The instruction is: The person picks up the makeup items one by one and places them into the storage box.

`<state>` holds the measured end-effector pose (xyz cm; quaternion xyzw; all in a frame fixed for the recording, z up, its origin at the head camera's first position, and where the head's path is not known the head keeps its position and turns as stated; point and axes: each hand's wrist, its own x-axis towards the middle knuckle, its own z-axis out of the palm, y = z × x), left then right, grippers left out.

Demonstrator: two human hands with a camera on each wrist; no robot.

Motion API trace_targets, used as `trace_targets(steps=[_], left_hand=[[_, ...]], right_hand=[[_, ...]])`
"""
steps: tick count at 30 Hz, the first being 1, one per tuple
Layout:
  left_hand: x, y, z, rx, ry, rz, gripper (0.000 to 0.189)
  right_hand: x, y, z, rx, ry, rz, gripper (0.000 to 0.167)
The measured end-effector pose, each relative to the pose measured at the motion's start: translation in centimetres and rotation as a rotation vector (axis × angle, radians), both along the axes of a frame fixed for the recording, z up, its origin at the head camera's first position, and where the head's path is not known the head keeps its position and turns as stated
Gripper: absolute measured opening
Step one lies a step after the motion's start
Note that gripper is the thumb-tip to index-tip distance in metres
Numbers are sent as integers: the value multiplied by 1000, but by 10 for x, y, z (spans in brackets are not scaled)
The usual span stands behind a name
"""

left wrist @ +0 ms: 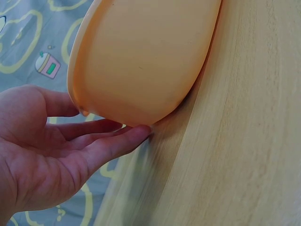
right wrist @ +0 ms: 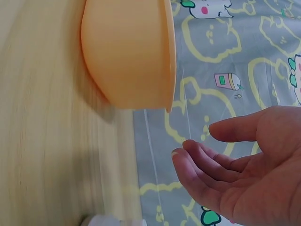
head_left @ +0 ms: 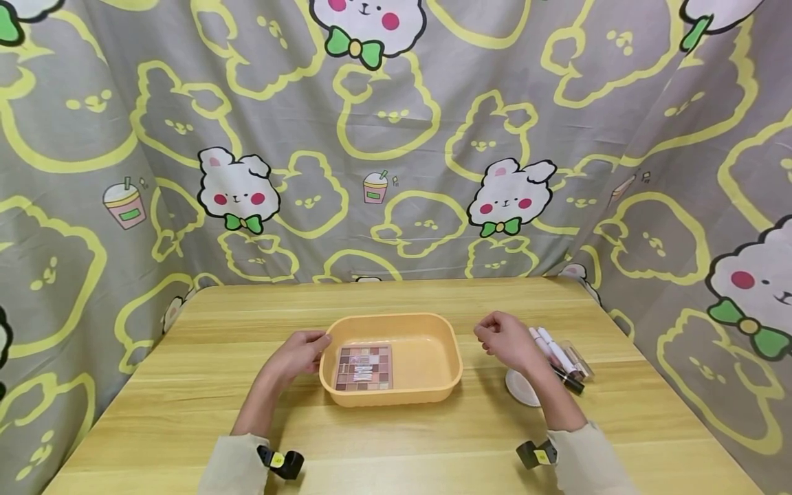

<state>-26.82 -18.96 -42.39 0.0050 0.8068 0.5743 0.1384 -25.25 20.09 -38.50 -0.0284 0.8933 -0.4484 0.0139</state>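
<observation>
Right forearm partly hides white disc; palette print hard to read. Orange tub, round-cornered, mid-table, palette inside left. Left hand grips tub's left end; right hand right of it, loosely curled, empty.

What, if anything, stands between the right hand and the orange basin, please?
Nothing visible stands between the right hand and the orange basin: the head and right wrist views show an open gap there. The white tubes lie on the hand's other side, and the round white item sits outside that gap.
</observation>
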Motion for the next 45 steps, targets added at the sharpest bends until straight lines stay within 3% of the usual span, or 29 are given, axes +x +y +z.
trace_targets(steps=[9, 17, 29, 45], left_hand=[[1, 1, 0, -6, 3, -1, 51], [0, 1, -1, -9, 2, 13, 51], [1, 0, -1, -10, -4, 13, 50], [1, 1, 0, 2, -10, 2, 53]], right_hand=[[2, 11, 0, 104, -9, 33, 30], [1, 19, 1, 271, -35, 48, 33], [4, 29, 5, 421, -94, 48, 28], [5, 46, 6, 475, -198, 81, 33]])
